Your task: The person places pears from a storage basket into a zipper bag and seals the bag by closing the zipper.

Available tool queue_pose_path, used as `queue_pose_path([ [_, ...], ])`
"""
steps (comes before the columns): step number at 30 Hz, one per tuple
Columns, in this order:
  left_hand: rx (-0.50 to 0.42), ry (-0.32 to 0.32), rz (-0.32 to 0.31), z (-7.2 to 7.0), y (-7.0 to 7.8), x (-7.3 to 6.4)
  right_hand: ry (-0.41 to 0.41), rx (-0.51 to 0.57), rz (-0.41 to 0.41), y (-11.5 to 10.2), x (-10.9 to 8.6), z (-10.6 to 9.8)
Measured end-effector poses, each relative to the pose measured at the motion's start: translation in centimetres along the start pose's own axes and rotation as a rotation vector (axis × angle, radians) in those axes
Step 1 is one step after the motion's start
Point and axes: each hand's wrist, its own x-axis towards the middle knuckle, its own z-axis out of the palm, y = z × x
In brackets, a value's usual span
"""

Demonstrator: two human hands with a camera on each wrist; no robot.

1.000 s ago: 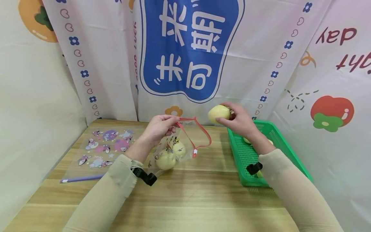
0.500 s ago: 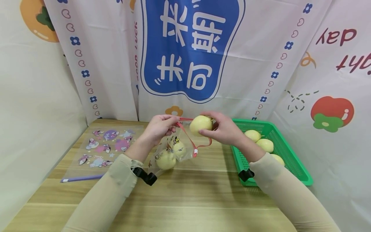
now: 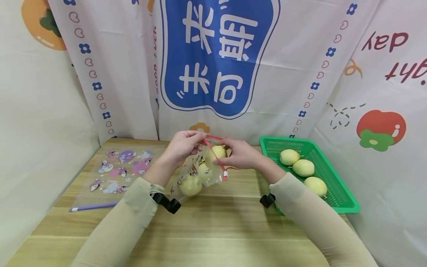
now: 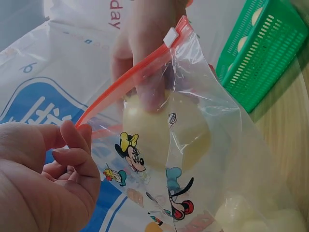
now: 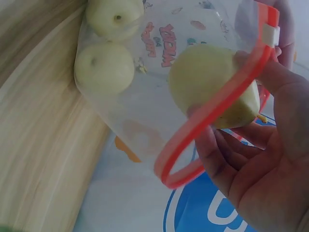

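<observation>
My left hand pinches the red-edged rim of a clear zip bag printed with cartoon figures, and the mouth hangs open. Inside the mouth, the fingers of my right hand grip a pale yellow pear, its stem pointing back toward the palm. Two more pears lie lower in the bag, close over the wooden table. A white slider sits at one end of the red zip. Through the film, the held pear shows in the left wrist view.
To the right stands a green plastic basket with several pears, among them one pear at its near side. A flat printed bag with a purple zip lies on the wooden table at left. Printed cloth hangs behind.
My right hand has carried the pear left from above the basket's edge and down into the bag's mouth. My left hand stays in place, holding the rim.
</observation>
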Motion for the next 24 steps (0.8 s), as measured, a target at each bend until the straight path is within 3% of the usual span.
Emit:
queue_pose_path([
  [10, -0.033, 0.006, 0.037, -0.3, 0.4, -0.3, -0.014, 0.011, -0.015, -1.1, 1.7, 1.5],
  [18, -0.073, 0.031, 0.054, -1.0, 1.0, -0.4, -0.007, 0.182, -0.093, -1.8, 1.9, 1.5],
  [24, -0.072, 0.040, 0.041, -1.4, 1.0, -0.3, 0.014, 0.200, -0.100, -1.4, 1.3, 0.8],
])
